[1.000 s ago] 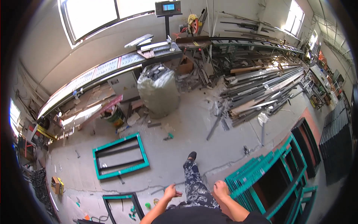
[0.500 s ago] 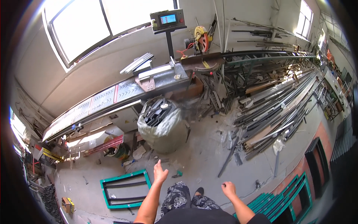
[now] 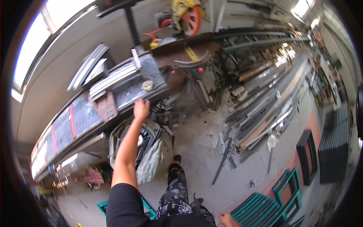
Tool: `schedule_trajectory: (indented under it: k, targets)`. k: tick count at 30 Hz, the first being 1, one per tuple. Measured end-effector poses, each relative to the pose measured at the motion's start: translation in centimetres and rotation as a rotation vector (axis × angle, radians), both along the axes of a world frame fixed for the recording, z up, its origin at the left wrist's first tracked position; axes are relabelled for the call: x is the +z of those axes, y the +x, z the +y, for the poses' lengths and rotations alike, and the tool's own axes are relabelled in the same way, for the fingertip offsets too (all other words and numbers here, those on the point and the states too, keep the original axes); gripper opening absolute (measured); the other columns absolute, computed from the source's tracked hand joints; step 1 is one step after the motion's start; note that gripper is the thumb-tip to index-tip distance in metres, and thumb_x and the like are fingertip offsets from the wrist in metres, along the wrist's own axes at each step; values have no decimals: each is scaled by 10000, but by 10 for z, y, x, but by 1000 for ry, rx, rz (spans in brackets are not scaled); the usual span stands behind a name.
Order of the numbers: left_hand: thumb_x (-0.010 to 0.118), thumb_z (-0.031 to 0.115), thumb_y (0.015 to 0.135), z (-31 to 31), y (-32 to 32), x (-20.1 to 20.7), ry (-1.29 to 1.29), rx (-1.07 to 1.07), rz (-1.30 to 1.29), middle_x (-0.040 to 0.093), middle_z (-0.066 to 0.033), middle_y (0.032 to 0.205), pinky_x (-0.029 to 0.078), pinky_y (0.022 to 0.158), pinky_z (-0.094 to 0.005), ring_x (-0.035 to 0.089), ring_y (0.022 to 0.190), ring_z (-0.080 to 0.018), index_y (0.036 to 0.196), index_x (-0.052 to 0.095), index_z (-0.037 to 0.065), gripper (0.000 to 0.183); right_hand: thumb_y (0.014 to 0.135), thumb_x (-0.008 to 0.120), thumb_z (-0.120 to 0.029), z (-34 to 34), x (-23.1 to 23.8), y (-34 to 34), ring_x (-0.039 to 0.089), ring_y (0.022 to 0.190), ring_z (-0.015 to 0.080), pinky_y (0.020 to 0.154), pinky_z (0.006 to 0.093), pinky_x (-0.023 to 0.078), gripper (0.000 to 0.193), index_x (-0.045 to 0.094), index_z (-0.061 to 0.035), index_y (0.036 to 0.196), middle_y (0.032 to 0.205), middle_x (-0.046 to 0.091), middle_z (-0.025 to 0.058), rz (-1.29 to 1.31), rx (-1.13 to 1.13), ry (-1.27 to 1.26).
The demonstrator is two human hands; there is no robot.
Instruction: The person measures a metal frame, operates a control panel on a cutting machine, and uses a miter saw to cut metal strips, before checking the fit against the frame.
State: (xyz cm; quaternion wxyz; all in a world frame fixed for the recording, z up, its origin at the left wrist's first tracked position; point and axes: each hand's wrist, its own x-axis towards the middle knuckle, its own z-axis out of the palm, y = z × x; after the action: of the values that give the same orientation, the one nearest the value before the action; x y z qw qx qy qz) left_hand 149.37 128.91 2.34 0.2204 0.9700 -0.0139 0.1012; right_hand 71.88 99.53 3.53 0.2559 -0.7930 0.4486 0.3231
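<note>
My left arm stretches forward, and my left hand [image 3: 141, 109] hovers at the front edge of the long metal workbench [image 3: 128, 99]. Its fingers look apart, somewhat blurred, with nothing visible in them. Just beyond the fingertips sits a small tape-like roll [image 3: 147, 85] on the bench top. Silver metal profiles [image 3: 113, 78] lie further left on the bench, by a brownish plate [image 3: 107, 107]. Under my forearm stands a whitish sack [image 3: 154, 160] filled with dark offcuts. My right hand [image 3: 228, 220] hangs low at the bottom edge, partly cut off, its fingers not clear.
A yellow and orange cutting saw [image 3: 188, 17] stands at the back. Long metal bars [image 3: 264, 109] are heaped on the floor to the right. Green-edged frames [image 3: 257, 210] lie at lower right, near stacked dark frames [image 3: 334, 143]. Loose strips [image 3: 223, 160] litter the floor.
I have stepped forward to the bench and sack. My left hand has risen from over the floor to the bench edge; my right hand has dropped toward the lower edge.
</note>
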Motion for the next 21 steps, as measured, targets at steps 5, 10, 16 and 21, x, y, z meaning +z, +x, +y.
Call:
schedule_trajectory:
  k: [5, 10, 16, 21]
  targets:
    - [639, 333, 856, 27, 178, -78, 356, -629, -300, 659, -155, 806, 508, 610, -448, 635, 712, -324, 934, 667, 83, 264, 866, 623, -385, 63, 45, 86, 654, 900, 348, 779, 425, 519, 316, 720, -111, 993, 943, 694, 158, -158, -242, 131]
    - [547, 675, 833, 6, 240, -124, 678, -102, 383, 657, -178, 1085, 546, 715, -484, 666, 922, -353, 1228, 616, 170, 645, 872, 596, -285, 91, 60, 134, 645, 860, 356, 767, 434, 512, 249, 676, -62, 949, 891, 677, 169, -313, -383, 93]
    - [656, 767, 659, -23, 194, -55, 419, 70, 124, 653, -240, 1096, 510, 870, -519, 629, 1020, -414, 1168, 623, 94, 845, 909, 591, -265, 76, 96, 181, 622, 939, 326, 805, 410, 504, 267, 656, -45, 1047, 989, 649, 143, -322, -366, 27]
    - [733, 220, 850, -161, -52, -25, -323, -481, 515, 504, -62, 782, 483, 645, -357, 495, 714, -185, 845, 473, 39, 316, 926, 598, -258, 55, 142, 231, 602, 1008, 321, 852, 419, 497, 334, 598, -66, 1199, 1102, 627, 126, -784, -368, -142]
